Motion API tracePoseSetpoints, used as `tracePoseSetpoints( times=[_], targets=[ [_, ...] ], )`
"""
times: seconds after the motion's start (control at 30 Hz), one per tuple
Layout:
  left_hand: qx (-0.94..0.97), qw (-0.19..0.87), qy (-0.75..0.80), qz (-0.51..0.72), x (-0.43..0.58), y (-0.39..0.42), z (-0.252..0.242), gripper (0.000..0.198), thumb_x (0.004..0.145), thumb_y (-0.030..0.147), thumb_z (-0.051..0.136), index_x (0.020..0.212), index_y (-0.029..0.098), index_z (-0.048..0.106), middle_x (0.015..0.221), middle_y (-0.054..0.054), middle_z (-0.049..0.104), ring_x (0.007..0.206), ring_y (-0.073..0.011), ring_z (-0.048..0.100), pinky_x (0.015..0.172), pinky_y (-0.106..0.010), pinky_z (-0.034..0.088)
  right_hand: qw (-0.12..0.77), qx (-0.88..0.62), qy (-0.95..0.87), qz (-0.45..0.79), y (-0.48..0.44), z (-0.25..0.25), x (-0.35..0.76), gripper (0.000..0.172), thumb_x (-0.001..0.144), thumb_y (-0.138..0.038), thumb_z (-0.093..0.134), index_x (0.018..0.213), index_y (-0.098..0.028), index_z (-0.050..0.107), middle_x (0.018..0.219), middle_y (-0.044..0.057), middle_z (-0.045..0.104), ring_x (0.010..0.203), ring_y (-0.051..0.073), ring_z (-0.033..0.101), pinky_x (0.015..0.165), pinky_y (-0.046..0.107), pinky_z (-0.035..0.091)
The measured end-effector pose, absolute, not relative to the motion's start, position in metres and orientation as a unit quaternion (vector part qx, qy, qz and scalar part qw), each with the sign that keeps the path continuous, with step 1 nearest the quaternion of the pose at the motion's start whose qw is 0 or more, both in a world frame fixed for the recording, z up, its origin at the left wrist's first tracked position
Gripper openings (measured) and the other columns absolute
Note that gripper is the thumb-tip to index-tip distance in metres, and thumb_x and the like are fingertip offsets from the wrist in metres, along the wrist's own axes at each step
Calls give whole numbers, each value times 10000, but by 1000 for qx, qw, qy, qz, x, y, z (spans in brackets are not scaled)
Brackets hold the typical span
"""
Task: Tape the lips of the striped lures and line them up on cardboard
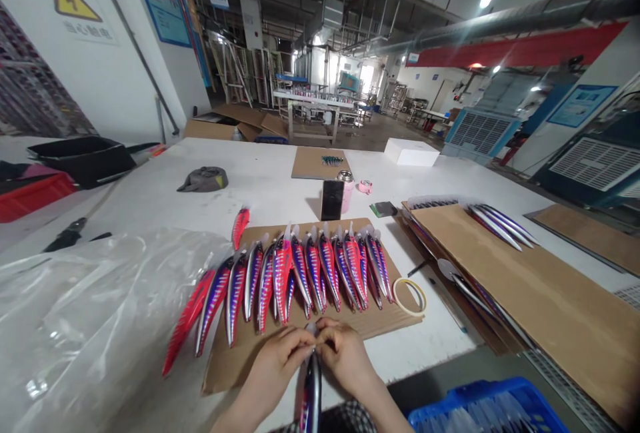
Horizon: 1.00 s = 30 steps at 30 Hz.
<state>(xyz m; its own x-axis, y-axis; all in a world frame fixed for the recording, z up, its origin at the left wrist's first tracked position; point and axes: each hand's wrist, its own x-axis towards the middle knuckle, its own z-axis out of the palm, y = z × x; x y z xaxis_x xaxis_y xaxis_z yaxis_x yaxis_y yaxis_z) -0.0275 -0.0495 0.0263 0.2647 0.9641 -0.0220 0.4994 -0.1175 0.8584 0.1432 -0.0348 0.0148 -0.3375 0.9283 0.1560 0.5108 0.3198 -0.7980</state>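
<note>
My left hand and my right hand meet at the front edge of the cardboard sheet. Both are closed, thumbs and fingertips pinching the lipped end of a fishing lure. Its shiny dark and silver body hangs down towards me below the fingers. What exactly the fingertips grip at that end is partly hidden. Just beyond my hands, several pink, purple and silver striped lures lie side by side on the cardboard. A redder lure rests at the left end of the row.
Crumpled clear plastic covers the table's left side. To the right are a tape roll, a pen and stacked cardboard with silver lures. A phone stands behind the row. A blue basket sits low right.
</note>
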Motion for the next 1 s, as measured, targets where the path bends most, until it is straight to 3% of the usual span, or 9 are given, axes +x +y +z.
tracePoseSetpoints(
  times=[0.13,0.23,0.33,0.77,1.0],
  targets=[
    [710,407,531,219,-28,-43,31,469,775,167,456,1237,229,506,755,47,630,738,-153,604,703,-212,430,316,-482,-749,326,-35,15,143,265,723,14,528,644,-208,649,813,-7,678,820,146,633,780,227,435],
    [719,384,546,192,-27,-41,34,280,782,180,449,1021,215,591,745,32,618,762,-166,596,694,-218,403,317,-491,-745,321,-36,12,141,259,722,21,548,662,-205,658,846,-1,683,819,150,636,767,228,433],
    [727,359,560,174,-25,-42,38,128,791,191,457,813,215,581,740,22,612,788,-177,589,686,-221,380,315,-497,-743,319,-36,10,140,245,718,25,579,681,-202,663,876,6,684,835,157,638,776,235,431],
    [752,312,565,133,-25,-33,38,124,782,169,450,730,222,549,663,51,576,669,-145,558,607,-204,324,297,-474,-762,326,-35,16,143,266,700,29,570,724,-218,665,928,-8,682,878,149,635,813,226,438],
    [752,325,554,148,-32,-37,41,131,805,171,452,776,223,569,731,43,616,729,-146,586,661,-205,364,331,-511,-739,288,-41,8,133,244,682,18,522,655,-201,625,824,10,667,797,162,616,763,243,420]
  ],
)
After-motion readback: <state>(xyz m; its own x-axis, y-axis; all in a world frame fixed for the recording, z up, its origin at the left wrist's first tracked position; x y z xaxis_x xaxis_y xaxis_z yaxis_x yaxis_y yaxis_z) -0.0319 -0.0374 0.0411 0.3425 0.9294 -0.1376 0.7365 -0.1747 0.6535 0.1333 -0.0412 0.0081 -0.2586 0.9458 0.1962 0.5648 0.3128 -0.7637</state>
